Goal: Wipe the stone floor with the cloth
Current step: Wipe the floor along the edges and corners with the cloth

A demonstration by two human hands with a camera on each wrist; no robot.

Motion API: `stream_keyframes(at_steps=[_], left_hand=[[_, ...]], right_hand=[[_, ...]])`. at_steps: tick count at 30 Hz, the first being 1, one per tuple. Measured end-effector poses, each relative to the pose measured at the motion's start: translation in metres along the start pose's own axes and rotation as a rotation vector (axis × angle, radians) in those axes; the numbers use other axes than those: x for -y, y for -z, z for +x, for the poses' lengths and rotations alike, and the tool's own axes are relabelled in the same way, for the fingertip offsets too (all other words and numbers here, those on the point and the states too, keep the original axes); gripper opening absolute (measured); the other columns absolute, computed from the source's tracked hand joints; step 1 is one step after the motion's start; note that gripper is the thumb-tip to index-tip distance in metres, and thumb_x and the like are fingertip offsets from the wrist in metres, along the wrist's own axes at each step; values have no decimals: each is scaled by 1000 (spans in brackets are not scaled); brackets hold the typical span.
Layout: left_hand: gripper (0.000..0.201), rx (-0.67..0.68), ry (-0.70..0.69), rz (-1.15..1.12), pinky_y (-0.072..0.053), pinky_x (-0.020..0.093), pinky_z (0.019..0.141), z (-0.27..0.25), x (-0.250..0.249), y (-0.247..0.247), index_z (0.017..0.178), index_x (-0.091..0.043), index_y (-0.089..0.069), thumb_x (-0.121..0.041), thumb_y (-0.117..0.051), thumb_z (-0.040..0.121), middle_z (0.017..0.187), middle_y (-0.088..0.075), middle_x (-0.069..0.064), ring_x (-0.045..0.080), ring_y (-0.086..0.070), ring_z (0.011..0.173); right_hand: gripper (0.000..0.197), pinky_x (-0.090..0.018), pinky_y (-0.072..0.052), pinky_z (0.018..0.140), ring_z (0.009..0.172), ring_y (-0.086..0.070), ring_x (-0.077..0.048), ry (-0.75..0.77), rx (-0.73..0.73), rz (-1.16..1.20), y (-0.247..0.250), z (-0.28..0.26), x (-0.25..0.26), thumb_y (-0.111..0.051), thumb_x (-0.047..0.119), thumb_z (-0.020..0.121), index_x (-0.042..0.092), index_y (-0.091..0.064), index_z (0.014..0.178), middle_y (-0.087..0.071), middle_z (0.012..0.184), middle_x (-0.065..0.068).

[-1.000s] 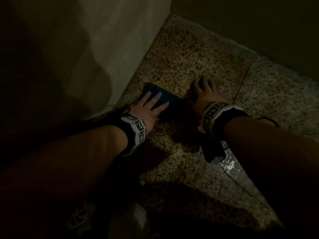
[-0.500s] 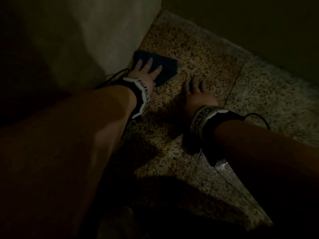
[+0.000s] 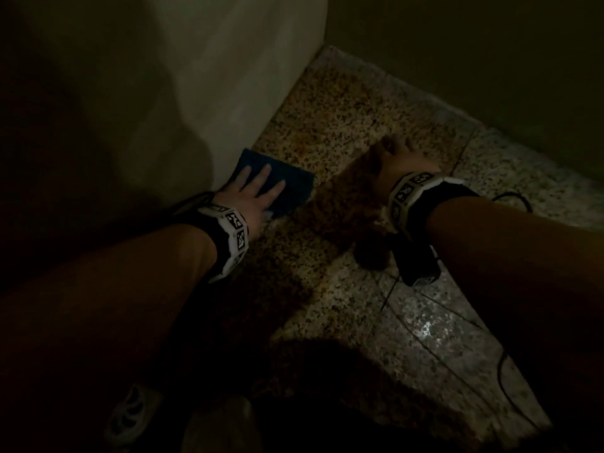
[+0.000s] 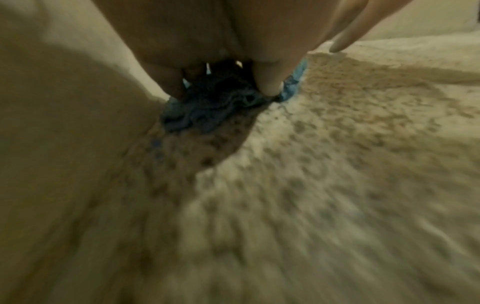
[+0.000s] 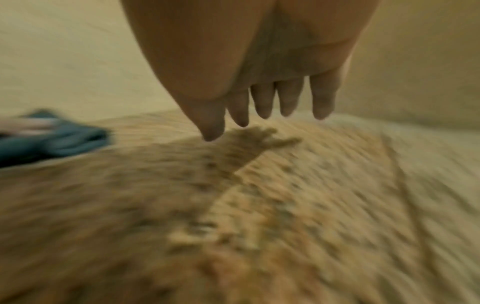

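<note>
A folded dark blue cloth (image 3: pixel 287 188) lies on the speckled stone floor (image 3: pixel 343 125) at the foot of the pale wall on the left. My left hand (image 3: pixel 261 188) lies flat on it with straight, spread fingers pressing it down. In the left wrist view the cloth (image 4: pixel 215 107) bunches under the fingertips (image 4: pixel 267 86). My right hand (image 3: pixel 402 155) is to the right, fingers extended toward the floor and holding nothing. The right wrist view shows its fingers (image 5: pixel 265 102) straight just above the stone, with the cloth (image 5: pixel 59 139) at far left.
A pale wall (image 3: pixel 212 93) rises on the left and a dark wall (image 3: pixel 474 60) closes the back, forming a corner. A tile joint (image 3: pixel 457 158) runs across the floor by the right hand. A black cable (image 3: pixel 510 197) trails from the right wrist. A shoe (image 3: pixel 130 416) shows at bottom left.
My left hand slid the cloth out along the wall toward the corner, then back toward me. The right hand stayed on the floor to the right.
</note>
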State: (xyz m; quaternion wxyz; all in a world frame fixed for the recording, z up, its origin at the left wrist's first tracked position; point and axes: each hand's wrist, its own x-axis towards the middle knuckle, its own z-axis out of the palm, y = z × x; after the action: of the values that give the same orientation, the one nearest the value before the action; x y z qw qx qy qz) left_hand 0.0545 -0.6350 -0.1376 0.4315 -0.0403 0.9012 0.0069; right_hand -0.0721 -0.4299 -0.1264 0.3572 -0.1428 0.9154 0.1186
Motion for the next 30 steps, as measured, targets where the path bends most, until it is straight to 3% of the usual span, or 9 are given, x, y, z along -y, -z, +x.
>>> stream_keyframes(at_steps=[4,7,10,12,15,21,26,30], left_hand=[[59,-33,-7,99,-3,37,118,15,-1,18,147,-31,20,-37,-20,104,155,27,1,31,15,144],[58,-69,4,20,-5,39,118,42,-15,43,148,-33,18,-36,-20,104,156,25,1,31,15,144],[61,-78,41,-45,-7,43,117,71,-34,74,147,-33,19,-34,-25,105,155,27,0,31,16,144],[66,-84,51,-36,-8,45,117,87,-43,96,147,-33,19,-31,-31,104,155,27,1,32,15,144],[63,-122,23,16,-5,43,116,107,-48,121,149,-28,15,-34,-28,104,157,22,4,32,11,144],[61,-167,1,-33,-9,48,114,147,-55,171,151,-28,8,-41,-27,102,158,15,8,36,6,144],[59,-223,-19,-59,-5,47,115,152,-56,167,151,-31,6,-45,-23,102,159,14,5,33,6,145],[59,-203,-25,-53,-7,46,116,141,-56,153,150,-32,9,-45,-22,102,158,15,5,35,7,145]], right_hand=[[68,-49,-8,117,146,13,-26,56,42,24,1,10,-22,-33,52,99,35,9,151,20,158,4],[71,-47,-12,116,146,16,-22,137,39,4,9,18,-33,-27,60,96,38,13,149,24,156,7],[67,-45,-20,114,146,12,-19,141,30,22,25,33,-39,-26,56,98,36,11,150,22,157,9],[67,-46,-24,113,147,10,-19,135,33,30,30,42,-38,-33,48,100,37,10,150,22,157,9],[71,-49,-20,115,146,15,-20,135,69,84,27,44,-33,-40,36,101,37,12,149,26,155,9],[85,-43,-13,116,144,21,-21,153,101,141,30,42,-35,-51,22,97,37,14,149,30,153,9],[86,-44,-13,116,144,22,-20,134,101,203,24,42,-37,-52,22,97,41,14,148,32,152,14],[76,-41,-3,117,143,23,-19,146,78,206,22,46,-38,-44,25,101,40,13,148,31,153,12]])
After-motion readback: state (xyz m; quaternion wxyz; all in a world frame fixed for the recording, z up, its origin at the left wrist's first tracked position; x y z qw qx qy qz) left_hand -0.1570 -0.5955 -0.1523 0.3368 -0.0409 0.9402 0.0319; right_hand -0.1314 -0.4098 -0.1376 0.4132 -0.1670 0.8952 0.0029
